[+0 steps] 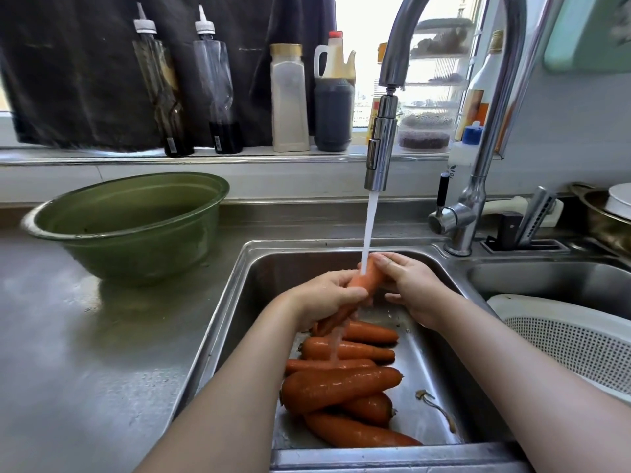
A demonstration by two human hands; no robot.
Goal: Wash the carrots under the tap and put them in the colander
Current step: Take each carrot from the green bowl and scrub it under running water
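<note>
Carrot (366, 280) under tap (375, 165) | my left hand (324, 297) and right hand (409, 288) both grip it | other carrots (341, 384) waiting in sink (266, 268) | colander (580, 349) looks empty

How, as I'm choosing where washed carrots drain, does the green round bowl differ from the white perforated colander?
The green round bowl has solid walls; the white perforated colander is dotted with small holes. The bowl stands on the steel counter left of the steel sink; the colander lies to the sink's right, cut off by the frame edge. Both are round, and no carrot shows in either.
</note>
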